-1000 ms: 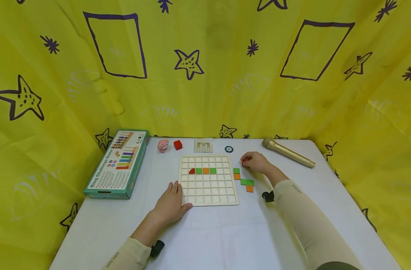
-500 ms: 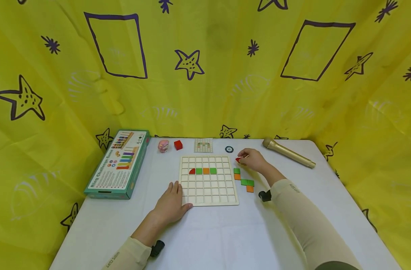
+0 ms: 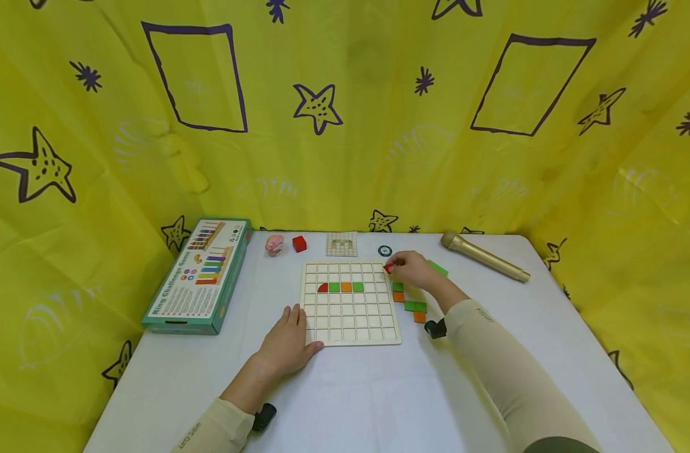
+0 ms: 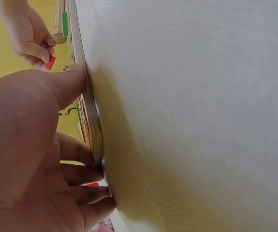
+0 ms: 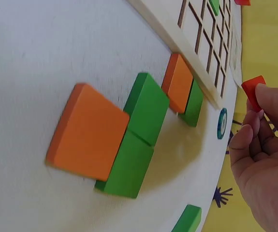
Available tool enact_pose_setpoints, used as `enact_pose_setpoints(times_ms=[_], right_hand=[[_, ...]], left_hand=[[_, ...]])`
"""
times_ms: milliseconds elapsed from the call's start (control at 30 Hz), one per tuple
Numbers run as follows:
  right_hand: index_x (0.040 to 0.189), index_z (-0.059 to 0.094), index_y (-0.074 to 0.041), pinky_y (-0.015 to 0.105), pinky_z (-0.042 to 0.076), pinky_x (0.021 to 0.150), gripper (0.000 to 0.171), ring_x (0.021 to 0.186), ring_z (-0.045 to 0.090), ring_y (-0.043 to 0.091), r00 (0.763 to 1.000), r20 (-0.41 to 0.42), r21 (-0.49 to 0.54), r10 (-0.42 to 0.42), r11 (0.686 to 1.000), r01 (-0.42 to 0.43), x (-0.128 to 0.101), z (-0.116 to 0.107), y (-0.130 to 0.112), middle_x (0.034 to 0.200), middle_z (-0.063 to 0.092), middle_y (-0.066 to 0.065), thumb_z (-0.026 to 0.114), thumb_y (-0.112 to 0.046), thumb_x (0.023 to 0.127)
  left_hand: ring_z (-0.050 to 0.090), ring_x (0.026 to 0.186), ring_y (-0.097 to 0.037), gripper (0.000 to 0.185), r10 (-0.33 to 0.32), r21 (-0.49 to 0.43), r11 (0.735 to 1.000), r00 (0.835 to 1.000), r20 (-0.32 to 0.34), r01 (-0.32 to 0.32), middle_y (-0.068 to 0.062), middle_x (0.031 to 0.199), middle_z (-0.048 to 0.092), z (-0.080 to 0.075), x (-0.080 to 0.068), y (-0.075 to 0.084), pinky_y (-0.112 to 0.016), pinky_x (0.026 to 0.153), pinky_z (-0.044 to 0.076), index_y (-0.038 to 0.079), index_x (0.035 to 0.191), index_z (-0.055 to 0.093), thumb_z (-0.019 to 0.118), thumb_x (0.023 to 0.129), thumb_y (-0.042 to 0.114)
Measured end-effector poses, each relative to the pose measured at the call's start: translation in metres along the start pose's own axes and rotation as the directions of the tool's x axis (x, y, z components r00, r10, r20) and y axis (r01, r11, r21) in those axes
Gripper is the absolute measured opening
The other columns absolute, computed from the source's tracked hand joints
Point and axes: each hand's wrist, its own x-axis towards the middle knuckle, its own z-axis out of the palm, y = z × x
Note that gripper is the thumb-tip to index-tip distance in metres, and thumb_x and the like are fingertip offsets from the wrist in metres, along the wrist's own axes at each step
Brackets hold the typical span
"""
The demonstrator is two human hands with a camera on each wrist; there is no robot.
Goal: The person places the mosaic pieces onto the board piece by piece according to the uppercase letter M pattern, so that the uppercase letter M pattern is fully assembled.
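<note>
Head view: the right hand (image 3: 415, 270) pinches a small red wooden tile (image 3: 387, 268) between thumb and fingertips, holding it over the upper right corner of the pale wooden grid board (image 3: 349, 303). Left hand (image 3: 286, 343) lies flat with straight fingers on the board's lower left corner, thumb against its edge. Loose green and orange square tiles (image 3: 411, 302) lie just beside the board's right edge on the white table (image 3: 378, 396).

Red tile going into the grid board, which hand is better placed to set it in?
Right. The right hand already pinches the red tile above the board; the left hand presses its near corner.
</note>
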Motion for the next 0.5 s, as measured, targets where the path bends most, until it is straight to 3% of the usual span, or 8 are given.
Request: enact_pose_setpoints(times_ms=[500], right_hand=[[0.109, 0.066, -0.004, 0.034, 0.049, 0.078, 0.017, 0.092, 0.056, 0.024, 0.999, 0.037, 0.024, -0.008, 1.000, 0.007, 0.008, 0.017, -0.010, 0.102, 0.064, 0.009, 0.067, -0.017, 0.098]], left_hand=[[0.028, 0.144, -0.049, 0.086, 0.020, -0.002, 1.000, 1.000, -0.006, -0.020, -0.034, 0.153, 0.034, -0.003, -0.001, 0.001, -0.049, 0.116, 0.029, -0.018, 0.145, 0.037, 0.065, 0.096, 0.047]])
